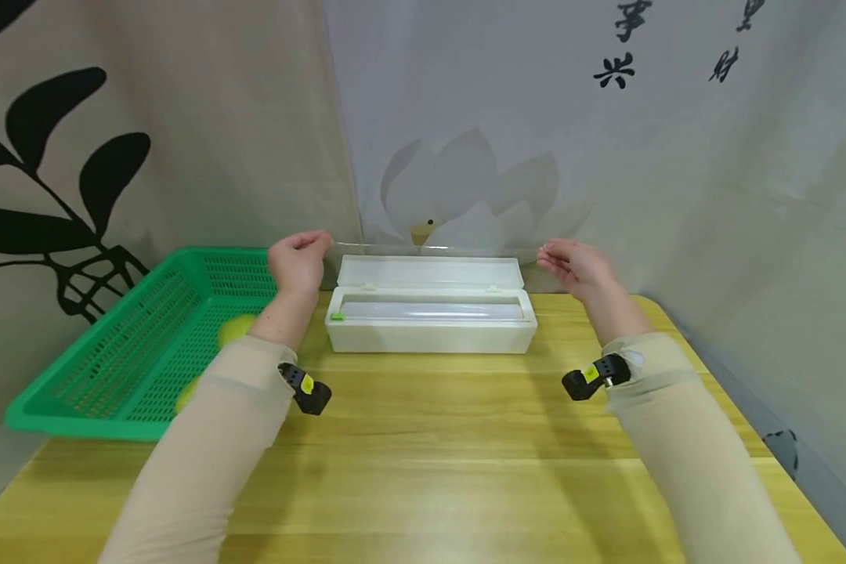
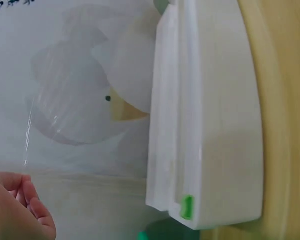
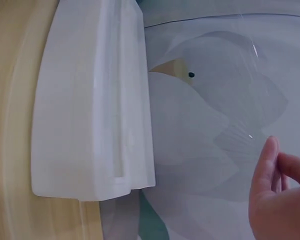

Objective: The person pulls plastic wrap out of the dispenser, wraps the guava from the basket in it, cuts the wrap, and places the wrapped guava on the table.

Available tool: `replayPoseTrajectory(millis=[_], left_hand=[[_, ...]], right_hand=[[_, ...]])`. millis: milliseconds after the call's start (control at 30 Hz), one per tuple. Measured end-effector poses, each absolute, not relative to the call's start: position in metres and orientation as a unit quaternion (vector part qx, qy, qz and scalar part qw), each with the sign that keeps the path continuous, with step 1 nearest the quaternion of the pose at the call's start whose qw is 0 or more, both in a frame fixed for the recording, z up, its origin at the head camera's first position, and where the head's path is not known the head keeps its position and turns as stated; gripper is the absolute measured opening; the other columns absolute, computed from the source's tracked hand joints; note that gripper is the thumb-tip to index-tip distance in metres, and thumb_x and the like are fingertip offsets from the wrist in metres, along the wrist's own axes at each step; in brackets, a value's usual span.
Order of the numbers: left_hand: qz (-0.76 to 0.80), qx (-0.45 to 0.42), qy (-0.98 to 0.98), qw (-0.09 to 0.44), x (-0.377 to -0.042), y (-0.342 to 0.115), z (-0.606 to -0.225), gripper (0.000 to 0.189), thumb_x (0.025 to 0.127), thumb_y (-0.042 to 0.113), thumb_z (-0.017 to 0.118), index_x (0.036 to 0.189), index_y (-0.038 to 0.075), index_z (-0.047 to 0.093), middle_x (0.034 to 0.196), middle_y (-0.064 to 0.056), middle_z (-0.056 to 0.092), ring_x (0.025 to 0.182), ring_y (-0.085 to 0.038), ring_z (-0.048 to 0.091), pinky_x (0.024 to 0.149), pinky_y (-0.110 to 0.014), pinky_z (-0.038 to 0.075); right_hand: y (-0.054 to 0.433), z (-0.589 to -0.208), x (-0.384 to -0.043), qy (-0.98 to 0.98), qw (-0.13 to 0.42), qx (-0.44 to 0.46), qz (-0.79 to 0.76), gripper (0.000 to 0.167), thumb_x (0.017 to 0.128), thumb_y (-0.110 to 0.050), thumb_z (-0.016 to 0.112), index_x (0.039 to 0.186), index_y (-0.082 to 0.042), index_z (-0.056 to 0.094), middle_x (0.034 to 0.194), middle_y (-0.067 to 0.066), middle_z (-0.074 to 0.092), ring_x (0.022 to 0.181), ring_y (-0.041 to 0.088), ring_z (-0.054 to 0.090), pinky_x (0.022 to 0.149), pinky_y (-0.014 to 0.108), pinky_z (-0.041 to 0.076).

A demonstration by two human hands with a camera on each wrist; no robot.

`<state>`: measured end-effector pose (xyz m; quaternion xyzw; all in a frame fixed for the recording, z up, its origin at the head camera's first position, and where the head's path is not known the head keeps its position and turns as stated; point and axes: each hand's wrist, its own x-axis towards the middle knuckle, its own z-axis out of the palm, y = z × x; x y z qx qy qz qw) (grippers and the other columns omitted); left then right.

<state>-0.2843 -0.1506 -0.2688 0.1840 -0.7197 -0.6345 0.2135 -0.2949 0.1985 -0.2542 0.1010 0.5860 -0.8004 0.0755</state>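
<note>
A clear sheet of cling film (image 1: 433,251) stretches between both hands, above and behind the white cling film dispenser (image 1: 430,338). The left hand (image 1: 301,262) pinches the film's left end between thumb and fingers. At the other end, the right hand (image 1: 574,266) pinches a corner of it. The dispenser's lid (image 1: 430,272) stands raised at the back, and a roll (image 1: 430,311) shows inside. A green slider (image 2: 187,207) sits at the dispenser's left end. In the right wrist view, faint creases run through the film (image 3: 250,136) near the fingertips.
A green plastic basket (image 1: 88,429) stands on the left of the wooden table (image 1: 423,454), with yellow-green round things (image 1: 236,329) in it, partly hidden by the left arm. A printed cloth (image 1: 465,94) hangs close behind the dispenser. The table's right edge lies beyond the right arm.
</note>
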Motion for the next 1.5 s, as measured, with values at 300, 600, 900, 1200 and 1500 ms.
replayPoseTrajectory(millis=[300, 600, 900, 1200, 1500], left_hand=[[-0.663, 0.152, -0.703, 0.209, -0.275, -0.151, -0.241, 0.027, 0.089, 0.019, 0.063, 0.111, 0.004, 0.068, 0.086, 0.008, 0.061, 0.089, -0.009, 0.059, 0.095, -0.03, 0.048], [-0.72, 0.144, -0.651, 0.194, -0.269, -0.153, -0.223, 0.028, 0.088, 0.017, 0.064, 0.112, 0.003, 0.066, 0.095, 0.004, 0.06, 0.095, -0.012, 0.058, 0.095, -0.024, 0.048], [-0.759, 0.127, -0.606, 0.2, -0.262, -0.151, -0.202, 0.023, 0.085, 0.014, 0.067, 0.106, 0.004, 0.068, 0.095, 0.002, 0.059, 0.09, -0.011, 0.059, 0.092, -0.021, 0.048], [-0.763, 0.105, -0.602, 0.21, -0.251, -0.149, -0.186, 0.02, 0.085, 0.016, 0.068, 0.102, 0.007, 0.07, 0.095, 0.002, 0.06, 0.084, -0.009, 0.057, 0.094, -0.022, 0.047], [-0.777, 0.09, -0.585, 0.216, -0.242, -0.149, -0.17, 0.016, 0.083, 0.017, 0.069, 0.097, 0.009, 0.072, 0.092, 0.003, 0.062, 0.083, -0.01, 0.057, 0.09, -0.023, 0.046]], right_hand=[[0.202, -0.232, -0.291, 0.609, 0.056, 0.073, -0.787, 0.041, 0.093, -0.005, 0.051, 0.133, -0.001, 0.04, 0.072, -0.003, 0.065, 0.068, 0.005, 0.064, 0.068, 0.012, 0.053], [0.205, -0.218, -0.283, 0.593, 0.045, 0.06, -0.801, 0.012, 0.091, -0.004, 0.054, 0.103, -0.007, 0.052, 0.073, 0.0, 0.066, 0.068, 0.008, 0.065, 0.066, 0.014, 0.054], [0.208, -0.198, -0.281, 0.571, 0.027, 0.053, -0.819, 0.017, 0.089, -0.003, 0.058, 0.104, -0.006, 0.053, 0.075, 0.003, 0.066, 0.069, 0.01, 0.065, 0.065, 0.016, 0.054], [0.211, -0.183, -0.277, 0.546, 0.018, 0.051, -0.836, 0.018, 0.086, -0.001, 0.062, 0.102, -0.006, 0.056, 0.077, 0.006, 0.067, 0.069, 0.012, 0.066, 0.065, 0.018, 0.055], [0.213, -0.166, -0.276, 0.516, 0.005, 0.07, -0.853, 0.019, 0.083, 0.001, 0.065, 0.101, -0.005, 0.06, 0.078, 0.009, 0.068, 0.068, 0.015, 0.067, 0.063, 0.021, 0.056]])
